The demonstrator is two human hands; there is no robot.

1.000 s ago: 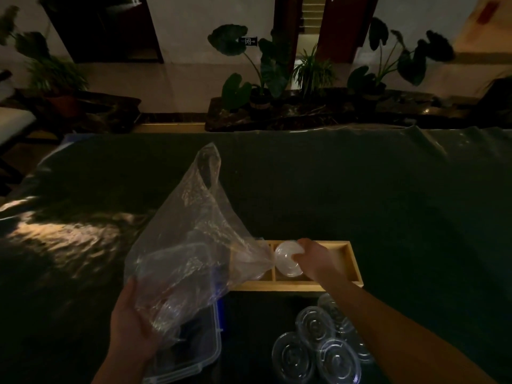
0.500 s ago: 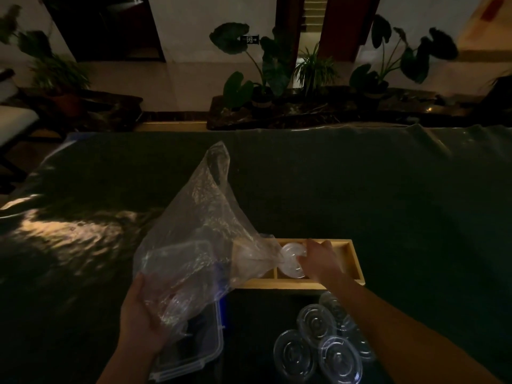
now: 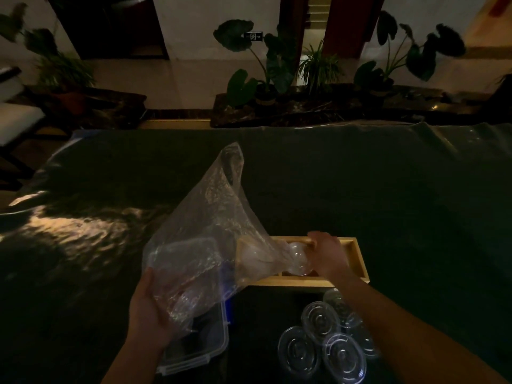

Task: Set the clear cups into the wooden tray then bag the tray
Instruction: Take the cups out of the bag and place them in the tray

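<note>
A wooden tray (image 3: 356,260) lies on the dark table near me. My right hand (image 3: 327,253) rests over its middle, fingers curled on the far rim, beside a clear cup (image 3: 298,259) lying in the tray. A clear plastic bag (image 3: 205,242) is raised at the left, and its mouth covers the tray's left end. My left hand (image 3: 149,311) grips the bag's lower edge. A second cup shows faintly through the bag at the tray's left end.
Several clear cup lids (image 3: 321,339) lie in a cluster near the front edge, right of a clear lidded plastic box (image 3: 205,345) under the bag. Dark cloth covers the table (image 3: 388,189). Potted plants stand beyond the far edge.
My right hand has shifted from the cup to the tray's far rim. The bag has slid further right over the tray's left end, and my left hand rose a little.
</note>
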